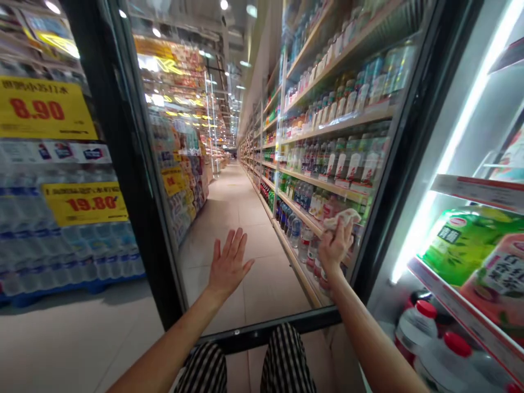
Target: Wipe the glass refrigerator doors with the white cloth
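Note:
A glass door (pixel 213 229) in a black frame stands swung open in front of me. My left hand (pixel 230 261) is open, fingers stretched and palm facing the lower middle of the pane; whether it touches the glass I cannot tell. On the right side of the pane, my right hand (pixel 334 248) is shut on a whitish cloth (pixel 343 219), which bunches above the fingers against the glass. Drink shelves show in and through the pane behind the cloth.
The door's black frame (pixel 123 164) runs down both sides. To the right, a lit cooler holds a green drink pack (pixel 458 240) and red-capped bottles (pixel 420 322). Stacked water bottles (pixel 77 240) with yellow price signs (pixel 43 107) stand left. My checkered-trousered knees (pixel 289 357) are below.

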### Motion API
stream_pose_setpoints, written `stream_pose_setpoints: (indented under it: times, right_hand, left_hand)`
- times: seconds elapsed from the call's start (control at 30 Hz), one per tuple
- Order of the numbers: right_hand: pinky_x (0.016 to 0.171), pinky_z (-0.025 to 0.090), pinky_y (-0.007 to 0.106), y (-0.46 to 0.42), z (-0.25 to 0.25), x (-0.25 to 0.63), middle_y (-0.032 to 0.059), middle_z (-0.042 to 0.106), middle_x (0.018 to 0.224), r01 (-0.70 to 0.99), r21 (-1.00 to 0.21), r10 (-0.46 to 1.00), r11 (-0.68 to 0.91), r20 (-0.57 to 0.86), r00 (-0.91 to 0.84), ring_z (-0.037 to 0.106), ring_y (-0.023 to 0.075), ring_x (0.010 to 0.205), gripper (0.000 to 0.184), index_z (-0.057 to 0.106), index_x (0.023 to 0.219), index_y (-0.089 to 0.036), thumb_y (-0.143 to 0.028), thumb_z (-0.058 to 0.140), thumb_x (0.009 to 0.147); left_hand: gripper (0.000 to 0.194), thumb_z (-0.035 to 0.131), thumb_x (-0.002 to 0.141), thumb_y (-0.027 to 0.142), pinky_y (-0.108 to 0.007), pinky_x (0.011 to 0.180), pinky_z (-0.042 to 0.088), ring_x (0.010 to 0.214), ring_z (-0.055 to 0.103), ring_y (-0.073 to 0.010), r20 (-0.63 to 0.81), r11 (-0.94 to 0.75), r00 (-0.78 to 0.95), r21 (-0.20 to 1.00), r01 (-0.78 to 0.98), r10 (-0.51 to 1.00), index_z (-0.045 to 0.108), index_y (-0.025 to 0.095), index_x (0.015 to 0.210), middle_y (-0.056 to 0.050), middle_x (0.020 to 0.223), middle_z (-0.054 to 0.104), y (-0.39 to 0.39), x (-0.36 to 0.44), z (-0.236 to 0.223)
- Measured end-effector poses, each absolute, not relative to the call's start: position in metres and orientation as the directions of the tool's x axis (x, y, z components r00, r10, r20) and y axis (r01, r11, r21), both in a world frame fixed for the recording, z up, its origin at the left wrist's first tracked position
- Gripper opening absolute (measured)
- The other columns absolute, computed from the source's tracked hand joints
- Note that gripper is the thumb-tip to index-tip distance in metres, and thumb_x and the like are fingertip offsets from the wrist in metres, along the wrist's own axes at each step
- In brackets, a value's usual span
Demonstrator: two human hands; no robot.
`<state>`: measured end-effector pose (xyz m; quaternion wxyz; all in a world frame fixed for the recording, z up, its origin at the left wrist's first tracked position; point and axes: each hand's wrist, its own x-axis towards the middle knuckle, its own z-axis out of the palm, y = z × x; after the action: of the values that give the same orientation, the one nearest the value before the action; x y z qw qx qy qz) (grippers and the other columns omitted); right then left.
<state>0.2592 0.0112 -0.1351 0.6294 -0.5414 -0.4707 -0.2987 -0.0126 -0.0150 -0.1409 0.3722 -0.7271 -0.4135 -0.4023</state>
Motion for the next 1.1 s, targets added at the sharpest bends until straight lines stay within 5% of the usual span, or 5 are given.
stream_pose_setpoints:
  times: [0.23, 0.43, 0.63, 0.83, 1.1]
  right_hand:
    - [0.108, 0.016, 0.053, 0.006, -0.144, 0.234, 0.0090, 0.035, 0.143, 0.910, 0.102, 0.230, 0.402, 0.951, -0.208, 0.026, 0.0248, 0.135, 0.049, 0.044, 0.129, -0.026, -0.019, 0.046, 0.081]
    - [0.102, 0.022, 0.060, 0.015, -0.125, 0.266, 0.0182, 0.028, 0.145, 0.871, -0.442, 0.103, 0.214, 0.897, 0.430, 0.024, 0.0294, 0.135, 0.051, 0.035, 0.135, -0.017, -0.021, 0.035, 0.084]
    - [0.108, 0.018, 0.052, 0.006, -0.132, 0.250, 0.0093, 0.041, 0.139, 0.918, 0.101, 0.222, 0.383, 0.955, -0.197, 0.029, 0.0238, 0.134, 0.043, 0.048, 0.125, -0.026, -0.021, 0.044, 0.082]
    - [0.103, 0.024, 0.057, 0.019, -0.105, 0.275, 0.0175, 0.031, 0.143, 0.847, -0.480, 0.044, 0.229, 0.874, 0.484, 0.026, 0.0278, 0.134, 0.050, 0.038, 0.133, -0.017, -0.021, 0.034, 0.084]
    - [0.107, 0.017, 0.056, 0.019, -0.097, 0.276, 0.0112, 0.036, 0.142, 0.944, -0.155, 0.123, 0.292, 0.985, 0.124, 0.030, 0.0250, 0.133, 0.047, 0.044, 0.129, -0.024, -0.022, 0.040, 0.082]
  left_hand:
    - [0.070, 0.049, 0.083, 0.042, -0.048, 0.110, 0.012, 0.132, 0.031, -0.0251, 0.897, -0.368, 0.329, -0.210, 0.906, 0.296, 0.021, 0.015, 0.141, -0.016, 0.135, 0.043, -0.014, -0.012, -0.140]
    - [0.068, 0.049, 0.083, 0.043, -0.048, 0.110, 0.013, 0.132, 0.031, -0.0252, 0.898, -0.368, 0.330, -0.212, 0.905, 0.292, 0.024, 0.014, 0.140, -0.017, 0.134, 0.044, -0.014, -0.011, -0.140]
    - [0.068, 0.050, 0.083, 0.040, -0.046, 0.110, 0.014, 0.130, 0.034, -0.0244, 0.897, -0.359, 0.348, -0.240, 0.902, 0.274, 0.023, 0.015, 0.140, -0.015, 0.133, 0.045, -0.016, -0.015, -0.138]
    - [0.070, 0.052, 0.082, 0.040, -0.048, 0.109, 0.014, 0.135, 0.023, -0.0257, 0.930, -0.359, 0.301, -0.212, 0.909, 0.211, 0.020, 0.017, 0.141, -0.015, 0.139, 0.038, -0.020, -0.022, -0.104]
    - [0.074, 0.051, 0.082, 0.043, -0.050, 0.110, 0.012, 0.137, 0.017, -0.0270, 0.941, -0.319, 0.259, -0.183, 0.930, 0.216, 0.016, 0.016, 0.142, -0.017, 0.143, 0.029, -0.013, -0.020, -0.071]
